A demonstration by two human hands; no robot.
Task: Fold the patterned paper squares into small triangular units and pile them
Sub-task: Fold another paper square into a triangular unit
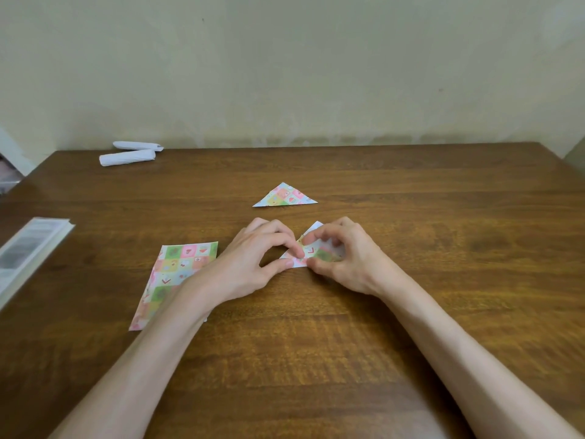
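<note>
You sit at a brown wooden table (411,191) set against a pale wall (285,74). Two white rolls (128,157) lie near the far left edge, and a pale booklet (28,255) at the left edge. Bare wood spreads to your right. Your stack of patterned squares (177,274) lies partly under your left forearm, and one folded triangle (285,196) lies just beyond your hands. Your left hand (253,261) and right hand (345,258) meet at mid-table, curled fingers and thumbs pinching a half-folded paper (319,253) against the wood
</note>
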